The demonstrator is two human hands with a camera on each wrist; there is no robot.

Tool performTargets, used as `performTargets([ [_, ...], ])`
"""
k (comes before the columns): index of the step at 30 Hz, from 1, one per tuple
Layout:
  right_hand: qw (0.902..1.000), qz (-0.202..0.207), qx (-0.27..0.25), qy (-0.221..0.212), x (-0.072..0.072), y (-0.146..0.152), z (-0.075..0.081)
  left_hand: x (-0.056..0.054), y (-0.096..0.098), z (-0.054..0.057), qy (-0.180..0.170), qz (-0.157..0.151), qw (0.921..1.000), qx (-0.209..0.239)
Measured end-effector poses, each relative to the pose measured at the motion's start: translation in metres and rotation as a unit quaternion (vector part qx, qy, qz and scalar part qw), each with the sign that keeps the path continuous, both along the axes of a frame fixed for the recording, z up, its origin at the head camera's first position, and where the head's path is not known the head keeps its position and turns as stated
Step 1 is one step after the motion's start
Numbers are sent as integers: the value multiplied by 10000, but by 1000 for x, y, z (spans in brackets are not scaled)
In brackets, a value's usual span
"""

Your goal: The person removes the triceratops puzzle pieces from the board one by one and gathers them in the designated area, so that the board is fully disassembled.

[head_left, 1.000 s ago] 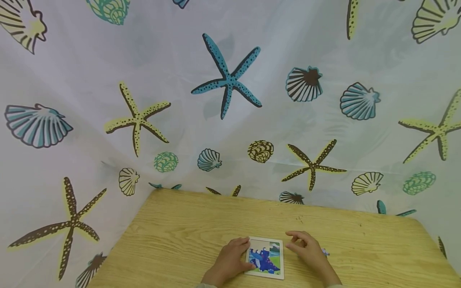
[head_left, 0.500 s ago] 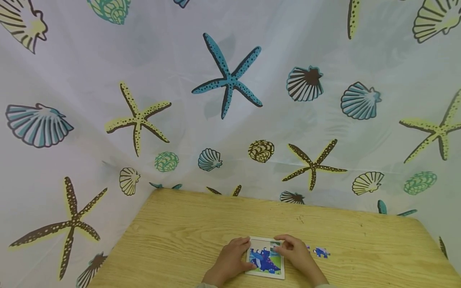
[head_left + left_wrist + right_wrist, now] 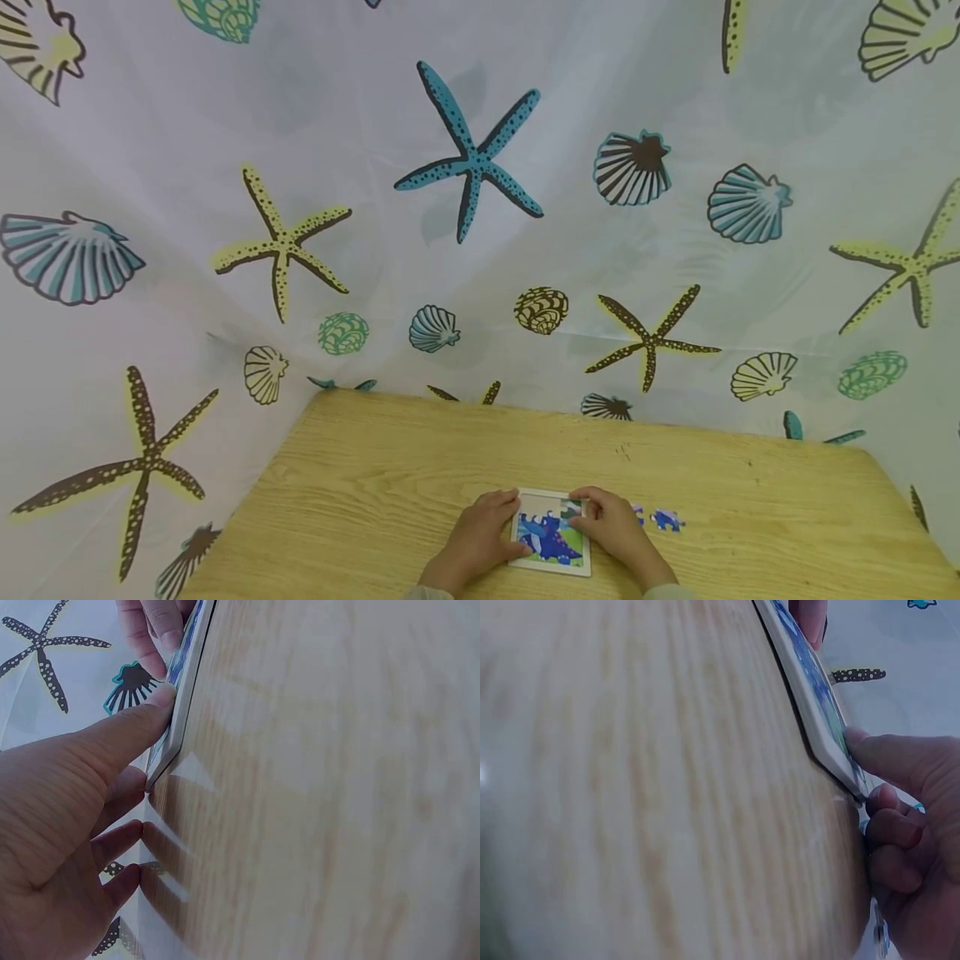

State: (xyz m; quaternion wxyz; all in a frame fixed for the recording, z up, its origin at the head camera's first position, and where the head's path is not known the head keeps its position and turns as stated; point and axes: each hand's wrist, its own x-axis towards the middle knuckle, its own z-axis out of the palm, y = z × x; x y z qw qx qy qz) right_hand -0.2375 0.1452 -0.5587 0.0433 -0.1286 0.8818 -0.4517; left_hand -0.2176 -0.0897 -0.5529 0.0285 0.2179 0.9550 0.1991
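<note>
Now gripping the far right corner of the puzzle (image 3: pixel 557 546) on the table (image 3: pixel 420 450) with the right hand (image 3: pixel 611 527), versus hovering off to the right a second ago. Gripping the left edge with the left hand (image 3: pixel 478 535) too, so prob settling that corner, with a bare patch (image 3: pixel 537 503) far left and loose pieces (image 3: pixel 666 521) off right.

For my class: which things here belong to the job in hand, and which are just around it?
Belong to the job:
partly filled puzzle tray
left hand and right hand, both at the tray
loose puzzle pieces, probably for this tray

Just around it:
wood-grain table
cloth printed with shells and starfish
</note>
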Motion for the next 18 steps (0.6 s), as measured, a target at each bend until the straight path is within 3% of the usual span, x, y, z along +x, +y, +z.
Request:
performTargets([
  [7, 9993, -43, 361, -40, -1, -3, 4, 0, 0, 2, -21, 16, 10000, 46],
  [18, 9991, -62, 346, -220, 0, -3, 2, 1, 0, 2, -90, 25, 9999, 93],
])
